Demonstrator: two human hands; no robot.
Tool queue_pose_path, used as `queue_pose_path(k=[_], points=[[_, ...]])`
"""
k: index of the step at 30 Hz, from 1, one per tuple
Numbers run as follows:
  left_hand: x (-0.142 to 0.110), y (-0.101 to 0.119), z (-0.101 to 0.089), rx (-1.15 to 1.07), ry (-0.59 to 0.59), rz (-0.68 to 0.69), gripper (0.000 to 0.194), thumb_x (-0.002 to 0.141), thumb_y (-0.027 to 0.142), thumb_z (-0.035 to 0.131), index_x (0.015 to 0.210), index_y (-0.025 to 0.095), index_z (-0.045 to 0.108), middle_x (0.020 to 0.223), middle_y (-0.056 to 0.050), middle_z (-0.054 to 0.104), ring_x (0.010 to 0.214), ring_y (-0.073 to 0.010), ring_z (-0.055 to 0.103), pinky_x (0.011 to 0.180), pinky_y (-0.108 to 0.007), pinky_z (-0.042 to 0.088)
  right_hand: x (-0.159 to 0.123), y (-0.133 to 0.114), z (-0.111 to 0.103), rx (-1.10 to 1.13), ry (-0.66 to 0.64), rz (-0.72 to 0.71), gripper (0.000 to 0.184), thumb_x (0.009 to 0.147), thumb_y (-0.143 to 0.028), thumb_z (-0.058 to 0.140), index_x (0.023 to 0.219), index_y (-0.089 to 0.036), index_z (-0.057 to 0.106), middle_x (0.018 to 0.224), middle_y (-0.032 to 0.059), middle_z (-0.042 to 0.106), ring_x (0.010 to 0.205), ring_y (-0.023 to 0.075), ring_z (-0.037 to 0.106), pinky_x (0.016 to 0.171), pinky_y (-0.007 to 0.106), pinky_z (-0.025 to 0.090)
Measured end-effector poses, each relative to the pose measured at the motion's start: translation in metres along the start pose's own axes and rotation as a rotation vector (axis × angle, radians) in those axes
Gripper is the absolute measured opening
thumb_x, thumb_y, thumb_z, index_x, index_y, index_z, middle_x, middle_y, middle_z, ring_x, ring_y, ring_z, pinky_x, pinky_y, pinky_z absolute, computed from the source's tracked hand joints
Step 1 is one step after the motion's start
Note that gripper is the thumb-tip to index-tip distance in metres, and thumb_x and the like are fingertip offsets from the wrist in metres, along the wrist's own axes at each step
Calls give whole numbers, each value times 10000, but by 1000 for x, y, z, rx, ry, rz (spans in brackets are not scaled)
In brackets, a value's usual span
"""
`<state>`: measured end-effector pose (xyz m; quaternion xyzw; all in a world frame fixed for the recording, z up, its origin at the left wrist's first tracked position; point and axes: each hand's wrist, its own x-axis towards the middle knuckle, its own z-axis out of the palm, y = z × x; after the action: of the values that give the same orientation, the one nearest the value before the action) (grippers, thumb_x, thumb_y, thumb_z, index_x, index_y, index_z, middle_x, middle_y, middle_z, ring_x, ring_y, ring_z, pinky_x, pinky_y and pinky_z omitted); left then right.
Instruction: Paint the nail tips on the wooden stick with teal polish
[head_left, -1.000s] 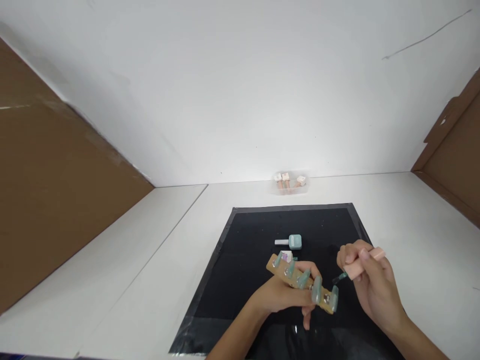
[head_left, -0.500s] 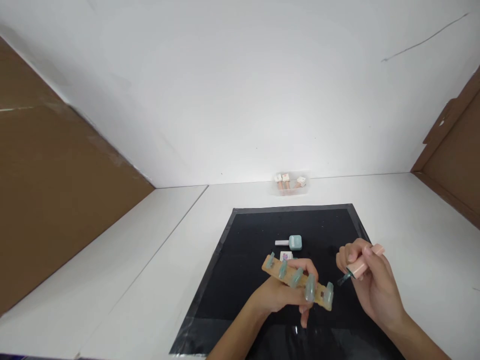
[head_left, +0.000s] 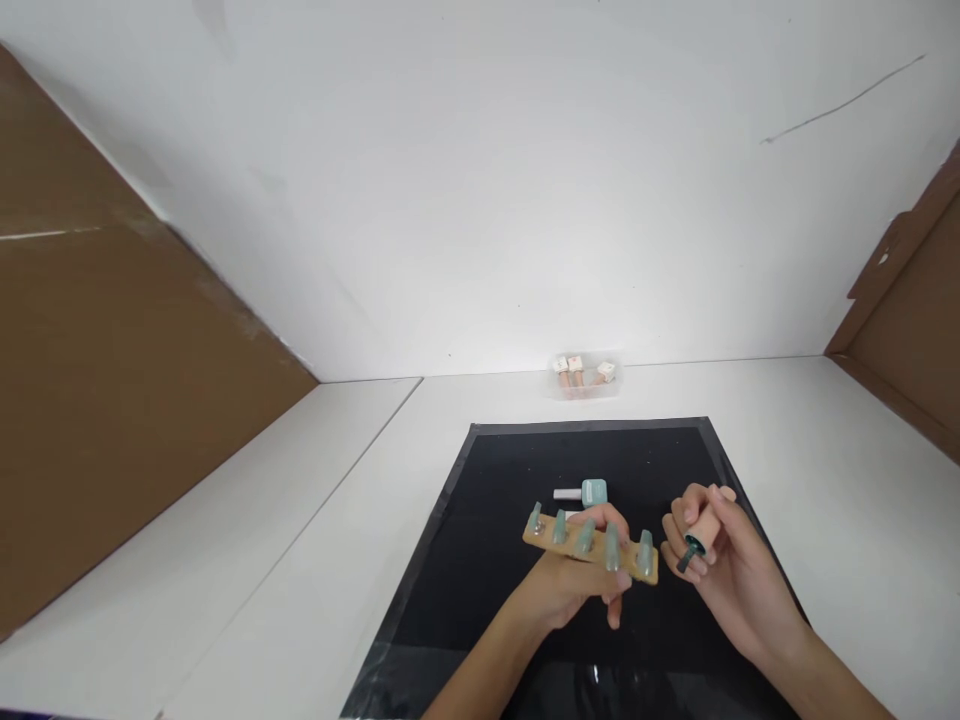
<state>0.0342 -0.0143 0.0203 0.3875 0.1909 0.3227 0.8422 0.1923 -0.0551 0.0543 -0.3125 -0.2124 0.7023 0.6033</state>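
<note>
My left hand [head_left: 559,595] is closed around a light wooden strip [head_left: 601,557], which slopes slightly down to the right. Several pale green, glossy false nails [head_left: 613,547] stand along it. To its right, my right hand [head_left: 742,605] grips the pink cap [head_left: 705,528] of a nail polish brush. Dark green polish coats the brush tip [head_left: 686,559], which points down and left, apart from the strip. Behind my left hand a teal polish bottle [head_left: 595,492] with a pale cap lies on its side. A small white object [head_left: 571,514] is mostly hidden by the strip and fingers.
Under my hands a black mat [head_left: 442,590] is taped to the white table [head_left: 300,600]. By the back wall stands a clear plastic tray [head_left: 592,392] with several pink-and-white bottles. Brown cardboard panels [head_left: 135,380] rise at the left and right.
The strip has come up a little and lies more level. My right hand has turned the brush so that its tip points more steeply down. The view has shifted slightly.
</note>
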Motion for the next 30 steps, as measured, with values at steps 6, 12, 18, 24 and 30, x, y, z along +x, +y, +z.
queue_pose_path(k=[6,12,18,24,30], points=[[0,3,5,34,89,-3,416,503,245,854,710,141,509,565,43,582,369,-25,465,344,-145,462,2,0,4,24,22,12,371,653,-498,774,576,-171,617,478,-61,392,443,64,341,472,208,353],[0,1,4,37,82,20,404,517,248,848,720,145,514,548,51,569,372,-25,458,347,-145,459,0,-1,8,43,42,62,380,608,-485,805,562,-168,602,462,-68,374,438,65,330,471,211,354],[0,3,6,46,85,10,395,505,242,849,736,142,544,588,33,576,438,-45,483,348,-144,454,0,1,6,68,40,58,370,630,-477,794,564,-166,604,471,-64,387,443,65,330,471,211,349],[-1,4,8,-30,118,-50,415,500,231,841,813,138,586,605,36,563,429,-25,428,339,-124,402,0,-2,9,80,24,85,361,642,-469,789,577,-163,608,456,-65,388,445,67,321,484,214,351],[1,-2,0,-170,88,-77,441,531,274,823,870,146,571,566,56,506,400,-13,351,312,-113,304,1,-3,10,91,13,75,371,647,-475,782,567,-163,599,442,-70,368,443,69,302,476,213,333]])
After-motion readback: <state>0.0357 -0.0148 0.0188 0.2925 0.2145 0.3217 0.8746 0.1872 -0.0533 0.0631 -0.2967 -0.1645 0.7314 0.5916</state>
